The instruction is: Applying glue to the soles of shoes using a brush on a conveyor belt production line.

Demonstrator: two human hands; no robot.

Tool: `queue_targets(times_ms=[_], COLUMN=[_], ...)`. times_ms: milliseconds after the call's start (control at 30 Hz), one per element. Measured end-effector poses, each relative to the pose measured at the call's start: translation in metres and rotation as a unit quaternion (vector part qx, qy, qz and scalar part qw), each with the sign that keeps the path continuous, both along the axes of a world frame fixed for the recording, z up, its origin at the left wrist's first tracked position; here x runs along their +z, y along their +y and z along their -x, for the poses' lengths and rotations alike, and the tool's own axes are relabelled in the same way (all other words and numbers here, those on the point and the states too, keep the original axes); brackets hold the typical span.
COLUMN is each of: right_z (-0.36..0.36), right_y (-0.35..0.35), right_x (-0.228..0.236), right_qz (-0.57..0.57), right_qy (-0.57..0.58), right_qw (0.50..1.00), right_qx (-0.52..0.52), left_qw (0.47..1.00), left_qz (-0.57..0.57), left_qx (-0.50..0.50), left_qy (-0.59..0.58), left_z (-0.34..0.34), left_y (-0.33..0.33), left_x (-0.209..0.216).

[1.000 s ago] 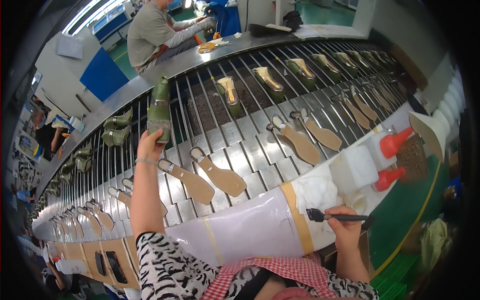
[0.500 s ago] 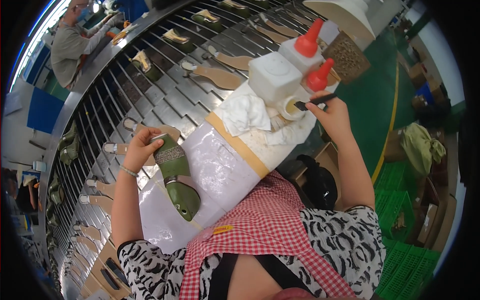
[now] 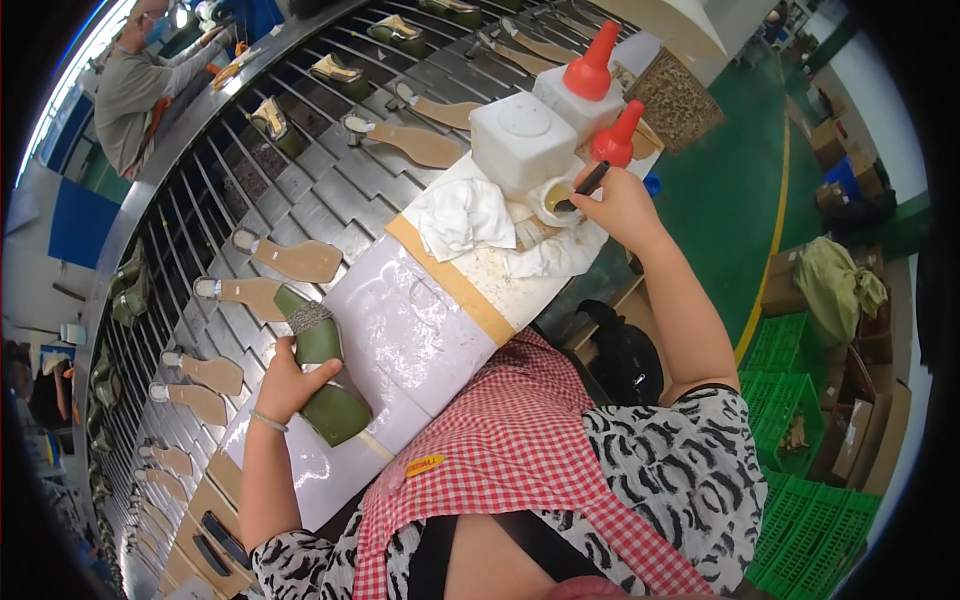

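Green shoe (image 3: 325, 385) lying sole-side down on the white worktop (image 3: 420, 320), being held by the left hand (image 3: 285, 385): grip wrapped around its middle, thumb pressing across the upper, fingers hidden behind the far side. Toe pointing away beyond the grip, rounded heel end sitting just below it, near the worktop's front edge. Right hand (image 3: 620, 205) pinching a black brush (image 3: 585, 185), grip pressed together on the handle, bristle end dipping into a small white glue cup (image 3: 555, 200) just left of the grip. White square container (image 3: 522, 140) standing just beyond that cup, 2 red-capped bottles (image 3: 600, 100) standing behind the right grip. Crumpled white cloth (image 3: 462, 215) lying left of the right grip, between both hands. Tan insoles (image 3: 295, 260) resting on the slatted conveyor (image 3: 300, 190) beyond the left grip. Another person (image 3: 135, 90) working at the conveyor's far end.
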State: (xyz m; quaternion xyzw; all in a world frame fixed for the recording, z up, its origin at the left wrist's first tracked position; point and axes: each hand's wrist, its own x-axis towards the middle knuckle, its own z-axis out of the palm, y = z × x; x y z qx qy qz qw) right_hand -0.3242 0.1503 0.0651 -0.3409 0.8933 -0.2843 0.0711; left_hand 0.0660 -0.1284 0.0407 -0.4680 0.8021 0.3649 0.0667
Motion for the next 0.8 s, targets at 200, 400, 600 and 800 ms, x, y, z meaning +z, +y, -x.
queue_targets(times_ms=[200, 400, 600, 800], right_z=[0.01, 0.02, 0.019, 0.018], right_y=[0.008, 0.03, 0.033, 0.021], right_x=[-0.014, -0.028, -0.061, -0.074], right_qz=[0.072, 0.347, 0.427, 0.424], right_qy=[-0.08, -0.426, -0.585, -0.628], right_qw=[0.994, 0.828, 0.665, 0.574], right_qx=[0.019, -0.112, -0.183, -0.311], left_qw=[0.93, 0.808, 0.874, 0.859], left_qz=[-0.306, -0.28, -0.04, 0.159], left_qx=[0.044, 0.073, 0.059, -0.063], left_qy=[0.2, 0.513, 0.481, 0.482], left_z=[-0.029, -0.003, 0.033, 0.052], left_y=[-0.026, 0.003, 0.043, 0.063], left_x=[-0.037, -0.023, -0.04, -0.057])
